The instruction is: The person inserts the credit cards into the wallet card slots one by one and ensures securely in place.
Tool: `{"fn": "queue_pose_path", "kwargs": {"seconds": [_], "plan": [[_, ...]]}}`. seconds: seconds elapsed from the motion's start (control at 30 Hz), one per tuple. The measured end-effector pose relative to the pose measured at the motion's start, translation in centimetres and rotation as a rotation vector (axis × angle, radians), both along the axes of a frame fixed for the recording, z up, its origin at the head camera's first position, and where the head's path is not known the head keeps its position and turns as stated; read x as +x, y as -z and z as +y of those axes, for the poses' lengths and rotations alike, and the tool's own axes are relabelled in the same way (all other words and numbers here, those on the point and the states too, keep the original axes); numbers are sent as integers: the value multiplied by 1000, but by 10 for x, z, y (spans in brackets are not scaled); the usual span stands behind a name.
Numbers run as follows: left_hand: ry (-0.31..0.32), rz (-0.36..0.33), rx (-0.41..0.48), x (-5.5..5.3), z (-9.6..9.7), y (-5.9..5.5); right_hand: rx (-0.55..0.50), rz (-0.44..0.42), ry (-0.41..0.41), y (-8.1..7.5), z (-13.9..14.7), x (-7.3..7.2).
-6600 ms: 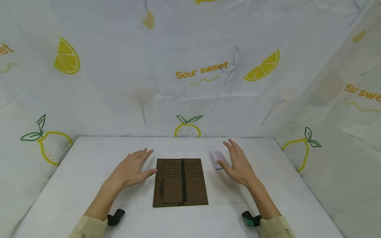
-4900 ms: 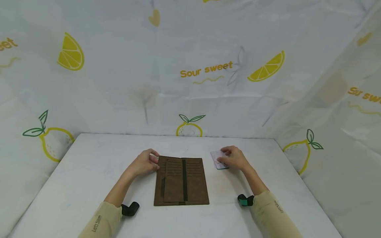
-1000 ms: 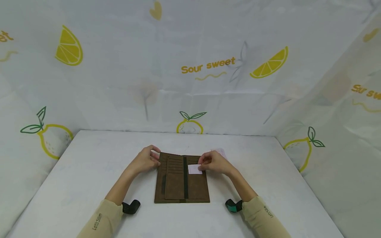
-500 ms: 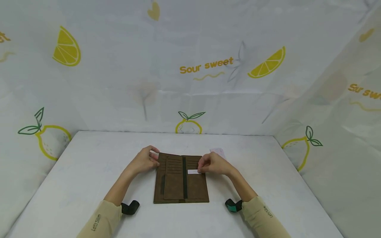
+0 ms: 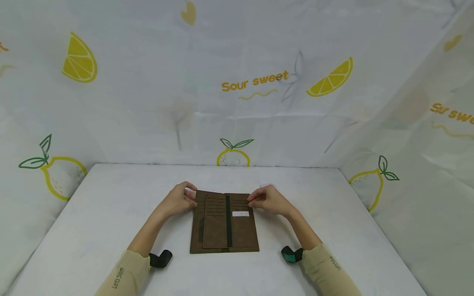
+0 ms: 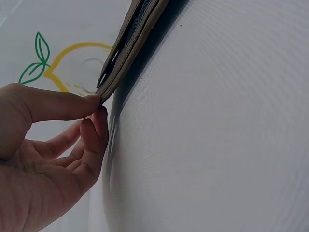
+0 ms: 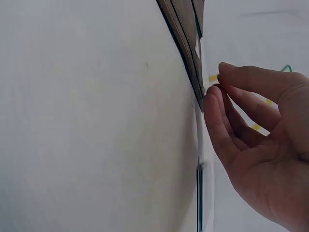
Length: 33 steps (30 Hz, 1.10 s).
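An open brown bifold wallet (image 5: pixel 214 234) lies on the white table, with card slots on both sides. My left hand (image 5: pixel 178 200) pinches its far left corner; the left wrist view shows the thumb above and fingers below the wallet's edge (image 6: pixel 126 58). A white strip of a card (image 5: pixel 240 213) shows from a slot on the right side. My right hand (image 5: pixel 269 200) is at the far right edge, fingers bent loosely; in the right wrist view a gap parts the thumb from the fingertips, beside the wallet's corner (image 7: pixel 188 53).
More pale cards (image 5: pixel 267 186) lie on the table (image 5: pixel 148 181) behind my right hand, mostly hidden. The right wrist view shows them edge-on as a thin stack (image 7: pixel 200 198). A printed cloth (image 5: pixel 148 82) with lemons hangs around the table's back and sides.
The right hand brought a card from the pile to the wallet and slid it down into a right-side slot. It has let go and shifted slightly back. The left hand stays at the corner.
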<state>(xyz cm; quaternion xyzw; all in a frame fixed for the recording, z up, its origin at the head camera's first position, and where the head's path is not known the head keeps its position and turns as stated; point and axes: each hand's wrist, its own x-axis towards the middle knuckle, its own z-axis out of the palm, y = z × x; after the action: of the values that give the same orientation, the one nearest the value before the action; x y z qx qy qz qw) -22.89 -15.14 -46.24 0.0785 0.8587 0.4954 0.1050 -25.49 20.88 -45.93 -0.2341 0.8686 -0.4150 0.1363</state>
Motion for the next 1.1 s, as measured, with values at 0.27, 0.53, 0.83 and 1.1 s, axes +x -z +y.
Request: {"fn": "queue_pose_path", "kwargs": {"seconds": [0.27, 0.53, 0.83, 1.1], "plan": [[7, 3, 7, 1, -1, -3, -41, 35, 219, -3, 32, -10], [11, -19, 23, -2, -3, 1, 14, 102, 366, 6, 55, -20], [10, -72, 95, -1, -7, 3, 181, 54, 435, 9, 52, -27], [15, -102, 142, -1, -9, 1, 250, 46, 413, 6, 52, -31]]}}
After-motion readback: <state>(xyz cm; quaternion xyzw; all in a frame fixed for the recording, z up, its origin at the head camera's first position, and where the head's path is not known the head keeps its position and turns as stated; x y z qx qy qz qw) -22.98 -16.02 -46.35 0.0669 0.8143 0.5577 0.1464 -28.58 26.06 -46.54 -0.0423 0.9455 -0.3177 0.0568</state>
